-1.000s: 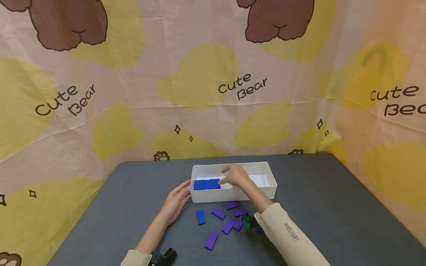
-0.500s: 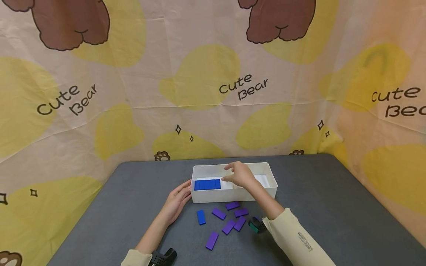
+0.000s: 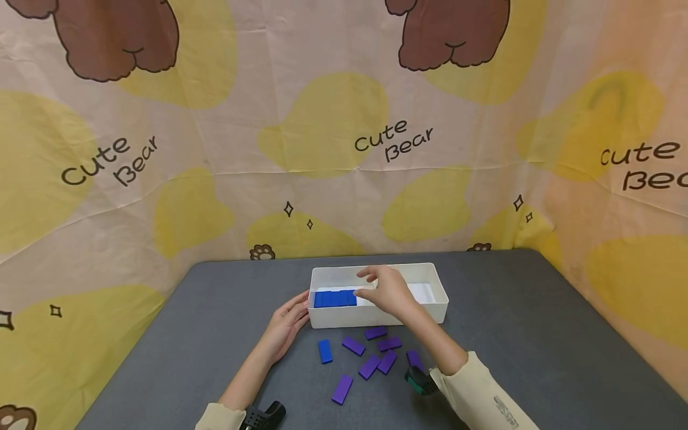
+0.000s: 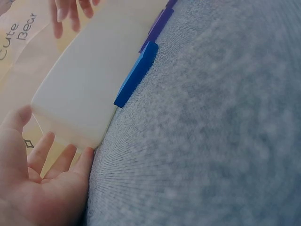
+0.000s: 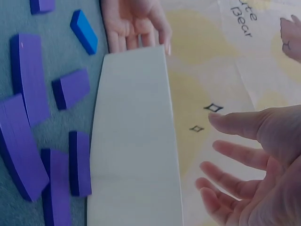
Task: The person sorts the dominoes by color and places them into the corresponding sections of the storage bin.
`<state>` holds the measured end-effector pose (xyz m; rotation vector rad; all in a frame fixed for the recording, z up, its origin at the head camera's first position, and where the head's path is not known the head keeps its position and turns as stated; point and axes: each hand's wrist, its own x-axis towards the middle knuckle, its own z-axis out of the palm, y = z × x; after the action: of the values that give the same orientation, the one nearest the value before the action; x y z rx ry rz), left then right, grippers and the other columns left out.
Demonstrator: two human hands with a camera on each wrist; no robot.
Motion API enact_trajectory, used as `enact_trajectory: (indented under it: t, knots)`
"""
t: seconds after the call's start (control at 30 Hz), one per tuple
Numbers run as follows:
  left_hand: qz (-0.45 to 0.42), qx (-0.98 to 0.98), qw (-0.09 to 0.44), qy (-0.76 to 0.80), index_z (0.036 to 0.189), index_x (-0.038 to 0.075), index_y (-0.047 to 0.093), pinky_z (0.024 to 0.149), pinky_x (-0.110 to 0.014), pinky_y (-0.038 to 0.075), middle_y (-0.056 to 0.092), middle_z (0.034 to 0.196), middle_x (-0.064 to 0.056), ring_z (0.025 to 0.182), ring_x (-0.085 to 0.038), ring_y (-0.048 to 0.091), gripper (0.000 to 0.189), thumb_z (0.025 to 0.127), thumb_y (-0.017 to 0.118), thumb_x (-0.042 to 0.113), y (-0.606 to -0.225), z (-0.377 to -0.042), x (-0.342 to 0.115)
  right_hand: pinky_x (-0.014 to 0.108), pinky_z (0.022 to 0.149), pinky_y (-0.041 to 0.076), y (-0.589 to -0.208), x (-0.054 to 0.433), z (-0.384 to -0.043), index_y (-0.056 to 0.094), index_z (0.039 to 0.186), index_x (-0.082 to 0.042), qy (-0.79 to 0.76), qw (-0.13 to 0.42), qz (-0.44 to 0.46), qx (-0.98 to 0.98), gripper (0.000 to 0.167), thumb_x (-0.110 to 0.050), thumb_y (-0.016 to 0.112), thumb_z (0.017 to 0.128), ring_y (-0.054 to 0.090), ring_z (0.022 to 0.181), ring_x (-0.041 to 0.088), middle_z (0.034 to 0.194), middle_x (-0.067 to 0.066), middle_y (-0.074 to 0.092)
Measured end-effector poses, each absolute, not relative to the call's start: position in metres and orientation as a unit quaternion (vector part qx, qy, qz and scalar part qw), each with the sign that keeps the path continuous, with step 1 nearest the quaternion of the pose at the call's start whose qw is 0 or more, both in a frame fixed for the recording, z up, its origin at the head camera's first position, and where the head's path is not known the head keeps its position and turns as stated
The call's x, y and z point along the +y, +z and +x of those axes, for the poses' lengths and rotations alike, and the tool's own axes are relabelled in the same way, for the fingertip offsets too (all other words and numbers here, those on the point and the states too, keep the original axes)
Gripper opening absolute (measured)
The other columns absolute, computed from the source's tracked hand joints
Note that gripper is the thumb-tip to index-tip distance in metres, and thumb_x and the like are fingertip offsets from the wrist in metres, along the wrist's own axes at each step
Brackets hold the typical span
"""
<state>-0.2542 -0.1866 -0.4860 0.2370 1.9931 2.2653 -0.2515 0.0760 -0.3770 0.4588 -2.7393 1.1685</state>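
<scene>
A long white box (image 3: pixel 344 318) stands on the table, with a row of several blue blocks (image 3: pixel 335 298) lying side by side at its left end. My left hand (image 3: pixel 287 324) rests its fairly straight fingers on the box's left end; the left wrist view shows the fingertips (image 4: pixel 84 155) right at the wall. Over the inside of the box is my right hand (image 3: pixel 391 291), thumb close to the rightmost blue block of the row. In the right wrist view its fingers (image 5: pixel 235 153) are spread apart and hold nothing.
One loose blue block (image 3: pixel 325 351) lies in front of the box. To its right, several purple blocks (image 3: pixel 342 389) are scattered on the grey table (image 3: pixel 242 298). A printed cloth (image 3: pixel 322 131) hangs behind the table.
My right hand has shifted a little right, then its fingers dipped back toward the blue row. The right forearm has swung right, uncovering a purple block. The left hand stays at the box.
</scene>
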Motion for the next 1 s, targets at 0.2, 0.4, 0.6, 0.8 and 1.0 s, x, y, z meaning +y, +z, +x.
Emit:
enact_trajectory:
  t: [0.2,0.4,0.6,0.8,1.0]
  knots:
    - [0.076,0.654,0.056,0.751,0.16,-0.006,0.036,0.114,-0.028,0.044,0.034,0.167,-0.026,0.154,-0.041,0.035,0.057,0.111,0.052,0.017,-0.486,-0.254,-0.186,0.033,0.066,0.052,-0.379,0.07,-0.238,0.078,0.116,-0.006,0.415,0.078,0.169,-0.891,0.028,-0.009,0.084,0.089,0.064,0.081,0.023,0.108,0.017,0.076]
    - [0.072,0.655,0.058,0.75,0.16,-0.006,0.037,0.117,-0.032,0.044,0.035,0.166,-0.026,0.154,-0.04,0.036,0.057,0.111,0.052,0.018,-0.485,-0.254,-0.186,0.027,0.064,0.049,-0.383,0.065,-0.227,0.079,0.112,-0.009,0.438,0.088,0.203,-0.871,0.023,-0.007,0.083,0.089,0.06,0.076,0.017,0.097,0.01,0.076]
    - [0.076,0.659,0.059,0.746,0.16,-0.006,0.036,0.121,-0.039,0.04,0.035,0.167,-0.026,0.154,-0.04,0.036,0.057,0.111,0.052,0.018,-0.485,-0.254,-0.187,0.024,0.063,0.051,-0.394,0.061,-0.223,0.078,0.116,-0.007,0.443,0.07,0.273,-0.851,0.022,-0.008,0.078,0.094,0.063,0.076,0.016,0.1,0.012,0.077]
    - [0.08,0.658,0.058,0.746,0.16,-0.006,0.035,0.118,-0.034,0.043,0.034,0.167,-0.027,0.154,-0.041,0.035,0.056,0.112,0.05,0.017,-0.486,-0.254,-0.187,0.023,0.062,0.05,-0.405,0.057,-0.221,0.078,0.115,-0.006,0.427,0.045,0.304,-0.85,0.02,-0.01,0.077,0.095,0.062,0.072,0.013,0.095,0.005,0.076]
    - [0.084,0.665,0.053,0.74,0.16,-0.007,0.035,0.119,-0.037,0.042,0.035,0.166,-0.028,0.153,-0.043,0.036,0.057,0.112,0.051,0.018,-0.486,-0.254,-0.187,0.023,0.06,0.05,-0.413,0.054,-0.222,0.077,0.115,-0.002,0.427,0.009,0.322,-0.845,0.021,-0.01,0.077,0.095,0.063,0.07,0.017,0.091,0.005,0.075]
